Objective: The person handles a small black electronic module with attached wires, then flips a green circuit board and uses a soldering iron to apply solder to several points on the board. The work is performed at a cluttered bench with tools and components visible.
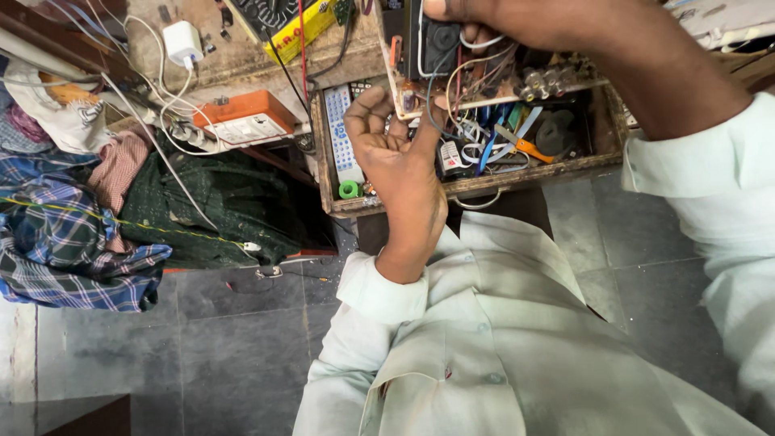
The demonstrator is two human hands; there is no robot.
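**Hands at a circuit board over a cluttered parts drawer**

Circuit board (492, 85), tan and edge-on to the camera, sits above an open wooden drawer (464, 184), held between 2 hands. The left hand (395, 161) comes up from below; its thumb presses the underside near the board's left end, and the other fingers curl loosely toward the palm, so its grip is partly closed on the board's lower edge. The right hand (452, 12) reaches in from the top of the view, fingers folded around a dark, boxy part (441, 44) at the board's far side; most of that hand lies out of frame, so how tightly it clamps cannot be told.

Loose wires, white, red and grey, trail from the board into the drawer. Whether any are joined or freed is not visible. No tool is in either hand, so the work looks like holding and inspecting, with nothing plainly finished.

Inside the drawer lie a white remote control (339, 133), a green tape roll (349, 189) and orange-handled scissors (525, 145). To the left, an orange-and-white box (242, 117) and a white charger plug (182, 42) rest on the counter (242, 56). Checked blue cloth (73, 234) and a dark green bag (226, 202) lie on the grey tiled floor (242, 339).
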